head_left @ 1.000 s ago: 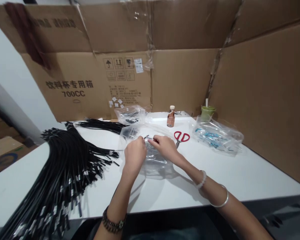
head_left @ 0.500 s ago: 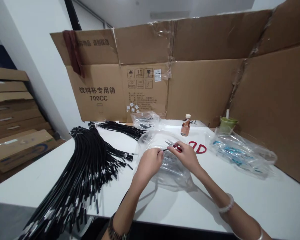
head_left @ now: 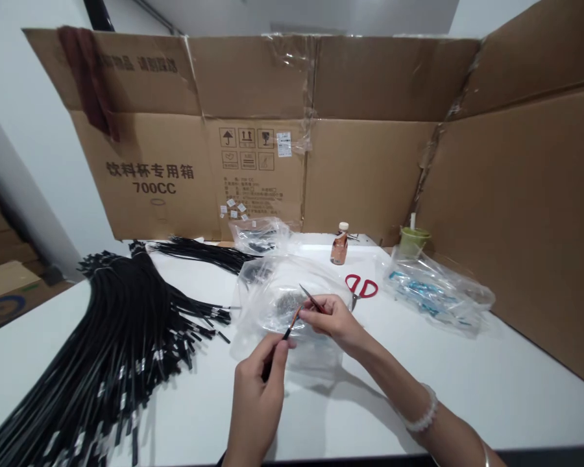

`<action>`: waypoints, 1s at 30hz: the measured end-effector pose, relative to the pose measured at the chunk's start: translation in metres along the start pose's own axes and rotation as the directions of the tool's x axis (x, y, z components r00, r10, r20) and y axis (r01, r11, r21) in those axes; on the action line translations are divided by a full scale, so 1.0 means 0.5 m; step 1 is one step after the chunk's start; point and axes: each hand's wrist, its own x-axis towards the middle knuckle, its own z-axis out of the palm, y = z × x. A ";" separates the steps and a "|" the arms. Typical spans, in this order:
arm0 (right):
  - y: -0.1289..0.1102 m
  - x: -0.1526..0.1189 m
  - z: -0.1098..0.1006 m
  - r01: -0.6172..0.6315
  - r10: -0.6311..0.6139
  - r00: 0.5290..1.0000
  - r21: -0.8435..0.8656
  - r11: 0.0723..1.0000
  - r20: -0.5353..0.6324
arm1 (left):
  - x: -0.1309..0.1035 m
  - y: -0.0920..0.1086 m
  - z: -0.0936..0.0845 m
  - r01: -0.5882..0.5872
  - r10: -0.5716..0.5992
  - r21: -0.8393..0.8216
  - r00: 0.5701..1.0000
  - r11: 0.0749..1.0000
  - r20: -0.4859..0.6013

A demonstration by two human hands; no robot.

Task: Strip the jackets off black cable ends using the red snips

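Observation:
My left hand (head_left: 261,383) is closed round a black cable (head_left: 287,334), whose end points up and away from me. Thin orange-brown wires (head_left: 296,316) come out of that end. Fingertips of my right hand (head_left: 335,321) pinch the tips of these wires. The same hand holds small red-handled scissors (head_left: 311,298), their pointed metal blade sticking out to the upper left; most of the handle is hidden in the palm. Beneath both hands lies a clear plastic bag (head_left: 257,318) with greyish contents I cannot make out.
A large bundle of black cables (head_left: 126,324) covers the table's left side, with another bunch (head_left: 209,254) behind. Red-handled scissors (head_left: 361,287) lie right of the bag. Beyond are a small bottle (head_left: 339,244), a green cup (head_left: 413,241) and a bag of blue pieces (head_left: 433,295). Cardboard (head_left: 370,175) walls the back.
My left hand has come down and nearer, and the wires now show between my hands. My right hand has also moved slightly lower. The view has turned a little to the right.

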 end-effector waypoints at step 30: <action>-0.024 -0.020 0.004 0.051 -0.057 0.998 0.150 0.987 0.036 | -0.017 -0.015 -0.010 0.258 -0.199 -0.148 0.925 0.955 0.324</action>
